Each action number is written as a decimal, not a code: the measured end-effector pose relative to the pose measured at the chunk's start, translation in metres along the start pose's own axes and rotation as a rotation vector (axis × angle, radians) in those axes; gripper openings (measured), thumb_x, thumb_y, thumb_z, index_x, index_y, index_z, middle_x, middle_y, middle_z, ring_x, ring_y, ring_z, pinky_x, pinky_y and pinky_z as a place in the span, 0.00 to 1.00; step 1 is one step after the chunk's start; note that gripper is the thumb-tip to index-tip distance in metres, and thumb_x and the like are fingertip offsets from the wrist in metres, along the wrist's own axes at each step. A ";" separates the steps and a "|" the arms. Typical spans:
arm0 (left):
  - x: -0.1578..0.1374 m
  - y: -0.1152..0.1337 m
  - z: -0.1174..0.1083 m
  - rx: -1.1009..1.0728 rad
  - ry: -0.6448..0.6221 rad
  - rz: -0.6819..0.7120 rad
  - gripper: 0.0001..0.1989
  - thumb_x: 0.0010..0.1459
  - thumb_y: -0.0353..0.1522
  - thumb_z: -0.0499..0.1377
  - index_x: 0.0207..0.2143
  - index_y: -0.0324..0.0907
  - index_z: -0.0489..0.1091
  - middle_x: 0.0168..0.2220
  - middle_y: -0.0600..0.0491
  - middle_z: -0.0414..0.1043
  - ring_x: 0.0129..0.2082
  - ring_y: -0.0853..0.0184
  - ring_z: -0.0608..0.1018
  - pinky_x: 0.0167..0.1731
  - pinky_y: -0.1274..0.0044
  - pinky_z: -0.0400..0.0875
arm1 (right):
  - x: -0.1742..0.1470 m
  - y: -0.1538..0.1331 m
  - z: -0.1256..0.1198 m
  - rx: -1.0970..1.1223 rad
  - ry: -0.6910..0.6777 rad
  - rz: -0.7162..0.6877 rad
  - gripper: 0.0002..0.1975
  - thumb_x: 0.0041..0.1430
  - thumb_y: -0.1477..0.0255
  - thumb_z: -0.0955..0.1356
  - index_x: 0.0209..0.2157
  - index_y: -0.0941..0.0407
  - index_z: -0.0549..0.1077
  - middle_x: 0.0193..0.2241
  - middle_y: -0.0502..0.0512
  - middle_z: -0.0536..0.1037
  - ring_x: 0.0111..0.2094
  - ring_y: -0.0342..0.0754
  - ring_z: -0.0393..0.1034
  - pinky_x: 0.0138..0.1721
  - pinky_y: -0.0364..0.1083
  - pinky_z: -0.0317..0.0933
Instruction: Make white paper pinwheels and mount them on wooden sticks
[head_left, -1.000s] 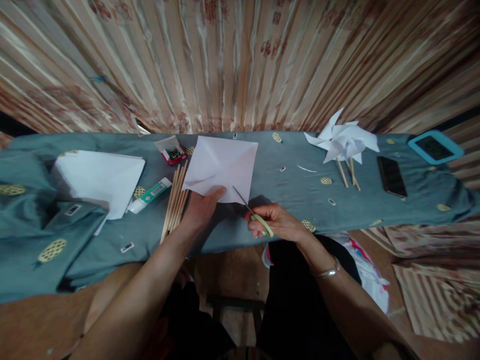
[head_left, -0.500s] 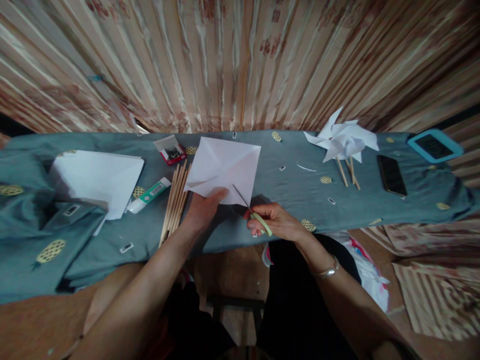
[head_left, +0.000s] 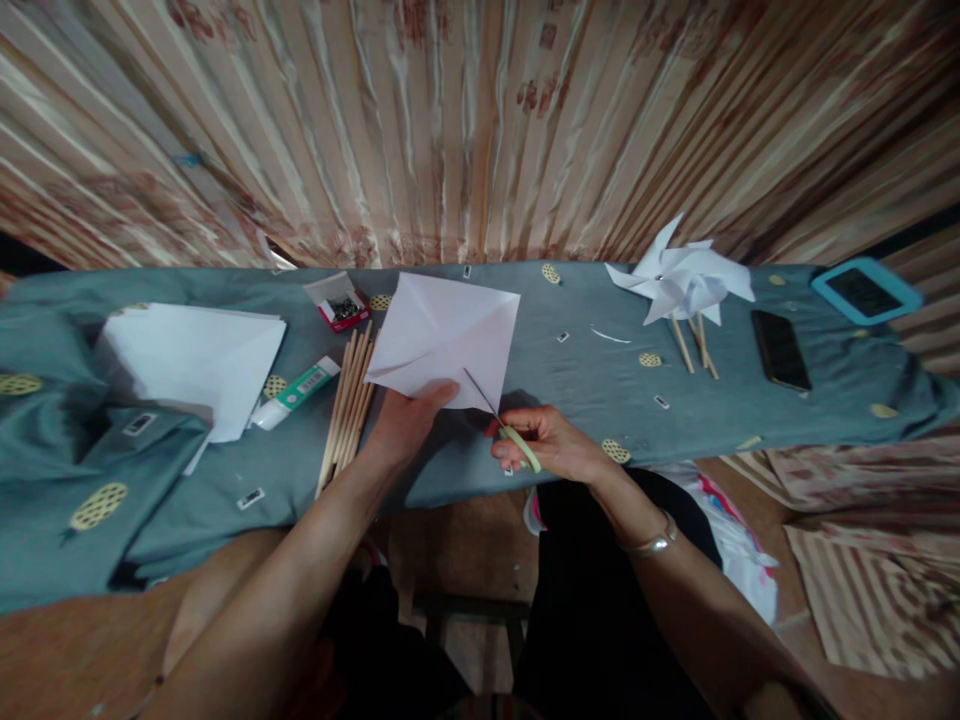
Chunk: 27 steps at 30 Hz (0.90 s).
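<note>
A square sheet of white paper [head_left: 450, 325] with diagonal creases is pinched at its near edge by my left hand [head_left: 409, 420], thumb on top and the other fingers beneath. Its lower left corner has a slit. My right hand [head_left: 544, 440] grips scissors [head_left: 520, 447] by their pale green handles. The blades reach in over the paper from its lower right corner, pointing toward the middle. Left of the sheet lies a bundle of wooden sticks [head_left: 349, 405], close to my left hand.
On the cloth-covered table [head_left: 577, 400] are an open red box of small metal pieces [head_left: 345, 308], a glue tube [head_left: 296, 393] and stacked white paper [head_left: 202, 360] at left. Paper pinwheels [head_left: 686, 280], a phone [head_left: 781, 350] and a blue-framed device [head_left: 868, 291] lie at right.
Hardly anything differs. The view has shifted very slightly; both hands, the paper and the scissors keep nearly the same positions.
</note>
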<state>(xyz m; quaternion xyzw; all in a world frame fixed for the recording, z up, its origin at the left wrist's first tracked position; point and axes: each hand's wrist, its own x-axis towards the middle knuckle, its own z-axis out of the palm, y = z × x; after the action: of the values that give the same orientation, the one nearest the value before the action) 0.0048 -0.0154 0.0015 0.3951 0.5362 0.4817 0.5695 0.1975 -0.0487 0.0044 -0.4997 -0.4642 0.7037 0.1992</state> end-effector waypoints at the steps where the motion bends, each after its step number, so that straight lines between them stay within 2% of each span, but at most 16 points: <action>1: 0.001 -0.002 0.001 -0.025 0.000 0.004 0.16 0.40 0.34 0.68 0.35 0.42 0.74 0.43 0.46 0.79 0.49 0.51 0.77 0.56 0.61 0.67 | 0.000 0.000 0.000 -0.001 0.000 0.002 0.24 0.40 0.55 0.78 0.31 0.57 0.73 0.19 0.45 0.74 0.20 0.37 0.67 0.25 0.39 0.64; 6: 0.004 -0.010 0.002 -0.066 0.007 0.033 0.21 0.40 0.34 0.68 0.40 0.39 0.74 0.46 0.43 0.77 0.48 0.53 0.77 0.57 0.62 0.66 | -0.001 -0.002 0.001 -0.007 -0.011 0.000 0.23 0.41 0.55 0.78 0.31 0.57 0.73 0.20 0.45 0.74 0.20 0.37 0.67 0.25 0.39 0.64; 16: 0.004 -0.024 0.003 -0.117 -0.080 0.017 0.26 0.41 0.34 0.68 0.46 0.39 0.72 0.41 0.47 0.78 0.43 0.56 0.77 0.54 0.61 0.68 | 0.002 -0.001 0.004 0.051 0.032 -0.026 0.26 0.35 0.54 0.80 0.29 0.58 0.73 0.19 0.44 0.73 0.20 0.36 0.66 0.23 0.38 0.62; 27: 0.003 -0.024 0.002 -0.164 -0.088 0.002 0.22 0.40 0.34 0.68 0.40 0.39 0.72 0.41 0.47 0.77 0.41 0.58 0.77 0.51 0.63 0.70 | 0.002 -0.001 0.003 0.064 0.042 -0.026 0.23 0.35 0.57 0.80 0.27 0.58 0.74 0.17 0.45 0.75 0.18 0.36 0.67 0.22 0.38 0.63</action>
<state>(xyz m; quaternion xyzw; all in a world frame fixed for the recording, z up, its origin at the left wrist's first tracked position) 0.0093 -0.0174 -0.0226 0.3683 0.4693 0.5068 0.6224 0.1934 -0.0483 0.0041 -0.5016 -0.4436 0.7049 0.2341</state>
